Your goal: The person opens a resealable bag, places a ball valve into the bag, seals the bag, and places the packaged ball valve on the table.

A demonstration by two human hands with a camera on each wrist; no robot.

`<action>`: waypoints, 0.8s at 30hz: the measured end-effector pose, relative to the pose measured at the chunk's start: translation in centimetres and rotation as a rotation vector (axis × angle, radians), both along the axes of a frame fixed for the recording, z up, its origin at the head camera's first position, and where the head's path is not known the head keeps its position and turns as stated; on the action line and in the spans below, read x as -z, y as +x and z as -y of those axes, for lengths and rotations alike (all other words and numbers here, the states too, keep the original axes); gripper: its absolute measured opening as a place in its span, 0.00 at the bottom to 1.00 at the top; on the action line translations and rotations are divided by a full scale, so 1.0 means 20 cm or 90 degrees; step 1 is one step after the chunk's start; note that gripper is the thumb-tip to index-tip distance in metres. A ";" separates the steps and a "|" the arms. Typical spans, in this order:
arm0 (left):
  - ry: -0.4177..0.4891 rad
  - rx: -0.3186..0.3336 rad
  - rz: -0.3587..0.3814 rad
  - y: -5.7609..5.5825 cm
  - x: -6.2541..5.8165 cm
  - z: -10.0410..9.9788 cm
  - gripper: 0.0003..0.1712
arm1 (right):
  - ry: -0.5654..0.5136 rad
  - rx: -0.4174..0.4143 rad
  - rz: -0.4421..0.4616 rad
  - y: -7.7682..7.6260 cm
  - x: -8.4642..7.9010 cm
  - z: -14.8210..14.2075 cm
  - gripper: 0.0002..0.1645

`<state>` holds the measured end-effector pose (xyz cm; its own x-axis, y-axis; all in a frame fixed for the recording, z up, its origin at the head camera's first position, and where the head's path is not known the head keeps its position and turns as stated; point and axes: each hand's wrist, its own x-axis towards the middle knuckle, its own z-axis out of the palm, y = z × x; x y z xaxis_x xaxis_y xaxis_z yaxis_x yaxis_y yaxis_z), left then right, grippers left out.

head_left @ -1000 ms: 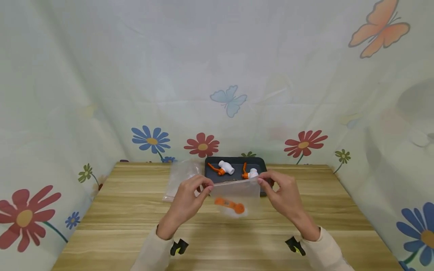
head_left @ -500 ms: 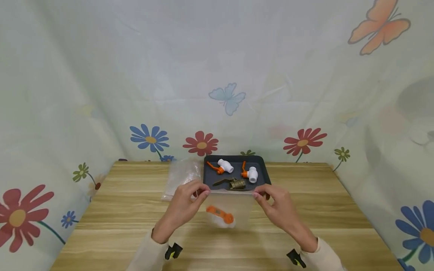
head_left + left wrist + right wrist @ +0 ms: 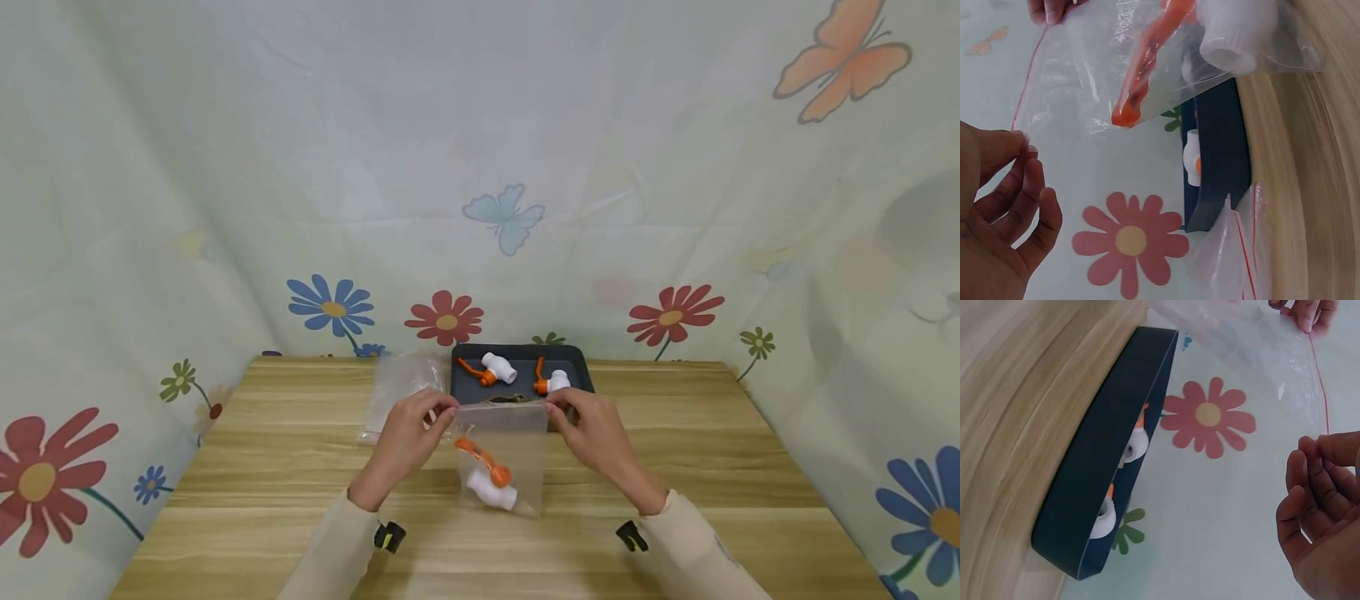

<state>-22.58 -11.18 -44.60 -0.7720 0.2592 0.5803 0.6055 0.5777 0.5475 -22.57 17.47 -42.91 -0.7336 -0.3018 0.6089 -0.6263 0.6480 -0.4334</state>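
Observation:
A clear zip bag (image 3: 525, 450) with a red line along its top hangs between my two hands. Inside it lies a white ball valve (image 3: 492, 490) with an orange handle (image 3: 483, 460). My left hand (image 3: 411, 433) pinches one top corner of the bag between thumb and forefinger. At the opposite top corner, my right hand (image 3: 596, 433) pinches the bag in the same way. In the left wrist view the valve's white body (image 3: 1235, 37) shows through the plastic, low in the bag.
Behind the bag stands a dark tray (image 3: 459, 392) holding two white valves (image 3: 500, 367) with orange handles and a partly hidden brass-coloured valve (image 3: 508, 399). Several flat clear bags (image 3: 397, 383) lie left of it on the wooden table (image 3: 300, 467). A flowered curtain (image 3: 375, 167) surrounds the table.
Both hands have kept hold of the bag's top corners, dipping and then rising slightly while shifting left overall. The valve inside now hangs lower in the bag.

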 end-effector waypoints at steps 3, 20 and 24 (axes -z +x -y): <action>-0.007 -0.009 0.002 -0.04 0.03 0.00 0.03 | 0.008 0.012 0.018 -0.07 0.02 0.00 0.03; -0.059 -0.075 0.106 -0.23 0.11 -0.03 0.03 | 0.046 0.078 0.095 -0.31 0.13 0.03 0.03; -0.052 -0.082 0.119 -0.27 0.12 -0.04 0.04 | 0.047 0.093 0.110 -0.35 0.13 0.05 0.04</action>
<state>-27.93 -10.48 -46.92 -0.8936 0.1923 0.4055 0.4170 0.6899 0.5917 -29.47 16.41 -45.60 -0.8644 -0.2240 0.4501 -0.4439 0.7604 -0.4740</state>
